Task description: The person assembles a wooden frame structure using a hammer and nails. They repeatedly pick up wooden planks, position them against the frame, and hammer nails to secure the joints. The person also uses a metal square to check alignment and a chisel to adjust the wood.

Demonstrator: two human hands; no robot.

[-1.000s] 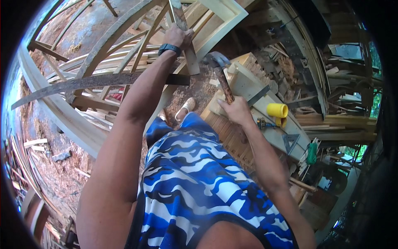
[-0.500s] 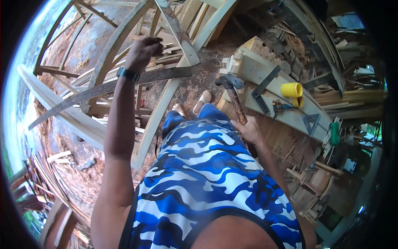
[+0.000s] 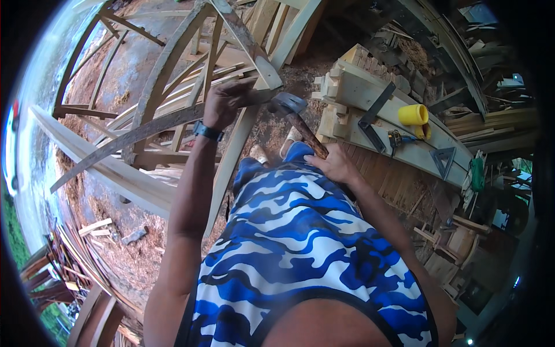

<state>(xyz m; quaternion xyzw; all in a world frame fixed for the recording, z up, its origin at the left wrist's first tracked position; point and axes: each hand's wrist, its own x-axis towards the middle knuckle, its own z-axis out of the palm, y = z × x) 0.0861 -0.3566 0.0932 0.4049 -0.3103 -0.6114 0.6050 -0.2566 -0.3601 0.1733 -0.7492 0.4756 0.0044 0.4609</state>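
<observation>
Reddish ground (image 3: 147, 222) strewn with chips and shavings surrounds a curved wooden framework, while to the right pale planks (image 3: 358, 87) carry a dark carpenter's square (image 3: 376, 118) and a yellow cup-like piece (image 3: 412, 114). Near the middle, a dark curved strip (image 3: 153, 126) crosses the frame, its right end meeting the lower end of a slanting board (image 3: 245, 42). Over that strip, close to the joint, is the left hand (image 3: 227, 101), its fingers reaching rightward and roughly together — whether they pinch the wood or merely rest there, I cannot tell. The right hand (image 3: 336, 163) has its fingers clamped around the handle of a hammer (image 3: 305, 132), whose head sits just beside the joint; contact with the wood is unclear. For hammering at this joint, I would steady the strip from well back, fingertips out of the head's path, since they look near it at present. A grip low on the handle should give a fuller swing, and the face ought to land square — a slanted blow could knock the strip out of line.
</observation>
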